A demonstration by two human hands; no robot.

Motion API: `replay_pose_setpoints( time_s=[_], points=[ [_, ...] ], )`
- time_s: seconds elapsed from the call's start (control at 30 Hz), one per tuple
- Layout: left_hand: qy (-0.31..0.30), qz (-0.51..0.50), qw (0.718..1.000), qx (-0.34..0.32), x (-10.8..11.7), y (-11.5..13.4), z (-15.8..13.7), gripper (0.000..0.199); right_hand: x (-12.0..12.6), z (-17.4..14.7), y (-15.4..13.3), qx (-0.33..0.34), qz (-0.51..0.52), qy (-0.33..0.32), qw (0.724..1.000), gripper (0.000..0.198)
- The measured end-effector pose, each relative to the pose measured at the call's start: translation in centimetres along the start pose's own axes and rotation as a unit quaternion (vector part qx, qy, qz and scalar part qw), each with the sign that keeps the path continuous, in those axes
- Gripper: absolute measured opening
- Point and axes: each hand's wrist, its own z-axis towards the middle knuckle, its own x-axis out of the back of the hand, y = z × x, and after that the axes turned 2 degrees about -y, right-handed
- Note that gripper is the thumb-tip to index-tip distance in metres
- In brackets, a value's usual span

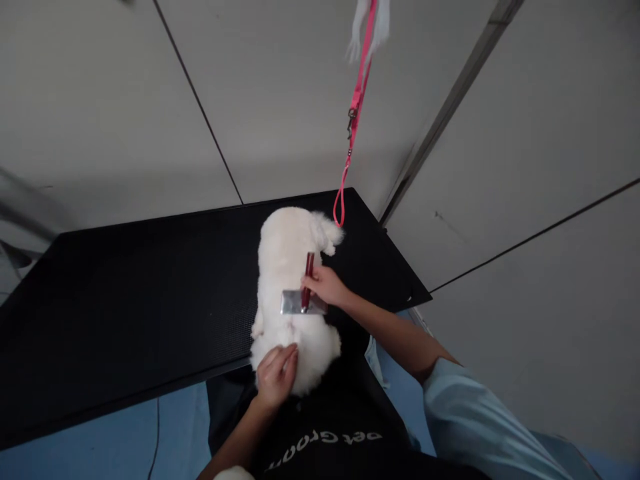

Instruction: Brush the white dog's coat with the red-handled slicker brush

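Observation:
A small white dog [285, 250] with short fur on its back and fluffier fur at the near end is on the black table, its body pointing away from me. My right hand [326, 285] is closed round the dark red handle of a slicker brush [290, 302], whose flat silver head lies across the dog's lower back. Nearer to me, my left hand [277, 375] has thumb and fingers pinched together on a tuft of white fur at the dog's rear; whether it is the tail I cannot tell.
The black grooming table [150, 287] stretches far to the left and ends at a corner on the right. A pink grooming loop [342, 200] hangs just beyond the dog. Grey wall panels [280, 100] stand behind. A cable [155, 433] runs over the blue floor [185, 427].

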Motion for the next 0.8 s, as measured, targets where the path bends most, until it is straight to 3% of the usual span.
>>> replay_pose_setpoints(
  time_s=[0.07, 0.1, 0.17, 0.23, 0.27, 0.33, 0.4, 0.43, 0.47, 0.57, 0.6, 0.63, 0.73, 0.8],
  points=[
    [0.002, 0.000, 1.000, 0.006, -0.1, 0.2, 0.0, 0.021, 0.1, 0.2, -0.2, 0.038, -0.009, 0.098, 0.994, 0.011],
    [0.004, -0.002, 1.000, 0.005, -0.1, 0.3, 0.0, 0.021, 0.0, 0.2, -0.3, 0.058, -0.010, 0.114, 0.992, 0.012],
    [0.007, -0.002, 1.000, 0.000, -0.1, 0.4, -0.1, 0.022, -0.4, 0.0, -0.2, 0.074, -0.014, 0.062, 0.995, 0.014],
    [0.005, 0.004, 1.000, -0.004, -0.2, 0.4, -0.2, 0.023, -0.7, 0.1, 0.1, 0.051, -0.028, -0.026, 0.998, 0.013],
    [0.003, 0.007, 1.000, -0.005, -0.2, 0.5, -0.2, 0.023, -0.7, 0.3, 0.2, 0.039, -0.038, -0.037, 0.998, 0.014],
    [0.001, 0.013, 1.000, -0.005, -0.3, 0.6, -0.2, 0.023, -0.2, 0.8, 0.1, 0.035, -0.051, 0.032, 0.998, 0.014],
    [0.003, 0.017, 1.000, -0.011, -0.4, 0.7, -0.1, 0.022, 0.2, 1.1, -0.2, 0.063, -0.047, 0.137, 0.987, 0.014],
    [0.005, 0.020, 1.000, -0.017, -0.4, 0.8, -0.1, 0.022, 0.2, 1.0, -0.3, 0.081, -0.041, 0.156, 0.984, 0.016],
    [0.006, 0.024, 0.999, -0.024, -0.4, 0.9, 0.0, 0.022, -0.1, 0.8, -0.3, 0.093, -0.036, 0.135, 0.986, 0.017],
    [0.003, 0.042, 0.999, -0.031, -0.5, 1.2, 0.2, 0.021, -1.2, 0.3, -0.5, 0.076, -0.050, -0.016, 0.996, 0.016],
    [0.003, 0.047, 0.998, -0.028, -0.5, 1.3, 0.2, 0.021, -1.4, 0.4, -0.7, 0.062, -0.061, -0.031, 0.996, 0.016],
    [0.004, 0.051, 0.998, -0.026, -0.5, 1.4, 0.2, 0.021, -1.3, 0.5, -0.9, 0.053, -0.072, -0.010, 0.996, 0.016],
    [0.011, 0.053, 0.998, -0.031, -0.5, 1.4, 0.0, 0.023, -0.4, 0.9, -1.7, 0.069, -0.081, 0.144, 0.984, 0.015],
    [0.010, 0.050, 0.998, -0.042, -0.4, 1.2, -0.1, 0.025, -0.3, 0.4, -1.6, 0.092, -0.068, 0.134, 0.984, 0.017]
  ],
)
